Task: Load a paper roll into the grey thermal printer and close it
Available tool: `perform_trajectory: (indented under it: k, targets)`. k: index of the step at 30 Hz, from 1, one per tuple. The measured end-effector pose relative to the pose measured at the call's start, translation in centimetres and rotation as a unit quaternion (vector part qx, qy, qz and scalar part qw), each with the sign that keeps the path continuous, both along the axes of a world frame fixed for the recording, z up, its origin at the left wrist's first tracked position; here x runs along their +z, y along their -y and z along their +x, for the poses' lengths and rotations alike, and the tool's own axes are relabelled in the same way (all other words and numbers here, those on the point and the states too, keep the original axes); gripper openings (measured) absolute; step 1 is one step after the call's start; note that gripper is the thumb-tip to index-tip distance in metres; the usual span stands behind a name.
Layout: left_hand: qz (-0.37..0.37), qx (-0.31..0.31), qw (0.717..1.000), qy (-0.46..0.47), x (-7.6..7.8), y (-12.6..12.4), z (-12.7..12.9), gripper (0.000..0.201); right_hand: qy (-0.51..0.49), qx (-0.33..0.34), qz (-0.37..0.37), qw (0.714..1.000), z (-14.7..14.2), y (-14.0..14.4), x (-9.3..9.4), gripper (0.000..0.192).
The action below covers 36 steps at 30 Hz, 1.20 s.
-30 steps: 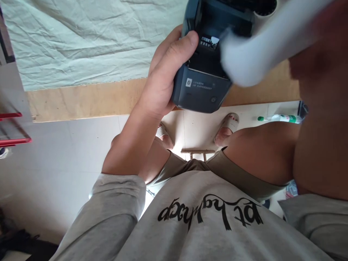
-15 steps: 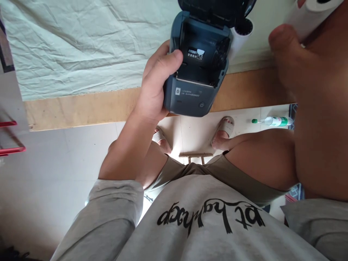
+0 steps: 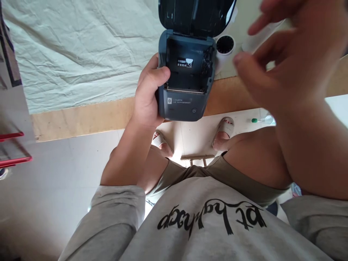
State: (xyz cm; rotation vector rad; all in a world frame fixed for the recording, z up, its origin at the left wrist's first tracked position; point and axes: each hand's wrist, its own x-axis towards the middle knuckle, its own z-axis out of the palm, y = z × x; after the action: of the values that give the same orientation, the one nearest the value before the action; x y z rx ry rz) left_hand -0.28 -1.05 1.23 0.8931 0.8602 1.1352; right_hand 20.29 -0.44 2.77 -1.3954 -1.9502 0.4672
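Note:
My left hand (image 3: pixel 149 87) grips a dark blue label printer (image 3: pixel 185 105) by its left side, the thumb over the edge of its compartment. The printer's black lid (image 3: pixel 195 16) is raised. Inside the bay a small white-printed sticker shows, and no roll lies in it. Just right of the printer stands a white roll (image 3: pixel 224 54) with a dark hollow core. My right hand (image 3: pixel 288 54), smeared by motion, hovers at the upper right with its fingers apart. Under it a second whitish roll (image 3: pixel 254 40) is partly hidden behind the fingers.
A pale green cloth (image 3: pixel 81 47) covers the table, whose wooden edge (image 3: pixel 81 123) runs across in front of me. Below are my sandalled feet, a small wooden stool bar (image 3: pixel 197 157) and a plastic bottle (image 3: pixel 261 120) on the floor. Red rails (image 3: pixel 16 161) are at far left.
My right hand has moved left and its fingers have come apart from the white roll it held. The printer has shifted left and slightly down in view, showing more of the lid.

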Motion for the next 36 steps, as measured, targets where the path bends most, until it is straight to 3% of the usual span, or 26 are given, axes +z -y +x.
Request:
perform_trajectory:
  k: [2,7,14,17,22,28,36]
  targets:
    - [0.009,-0.009,1.0,0.005,-0.3,-0.2,-0.1,0.013,0.035,0.021,0.011,0.999,-1.1,-0.3,-0.6,0.045]
    - [0.027,-0.011,0.999,0.037,-1.5,-0.6,0.0,0.018,0.057,0.02,-0.056,0.997,-1.9,-1.4,-2.3,0.047]
    - [0.042,0.011,0.997,0.069,-2.1,-0.6,0.3,0.015,0.141,0.047,-0.018,0.989,-1.9,-0.7,-2.1,0.027]
    - [0.045,0.0,0.997,0.068,-2.3,-0.7,0.4,0.015,0.147,0.036,0.003,0.988,-1.9,-0.5,-2.2,0.027]
    - [0.04,0.025,0.997,0.058,-2.2,-0.6,0.6,0.014,0.107,0.06,-0.021,0.992,-1.4,-0.4,-2.3,0.034]
    - [0.027,0.021,0.999,0.042,-1.8,-0.5,0.6,0.014,0.136,0.068,0.009,0.988,-1.4,-0.4,-2.5,0.036]
    - [0.032,0.016,0.998,0.046,-2.1,-0.8,0.5,0.013,0.128,0.048,-0.029,0.99,-1.5,-0.3,-2.2,0.037]
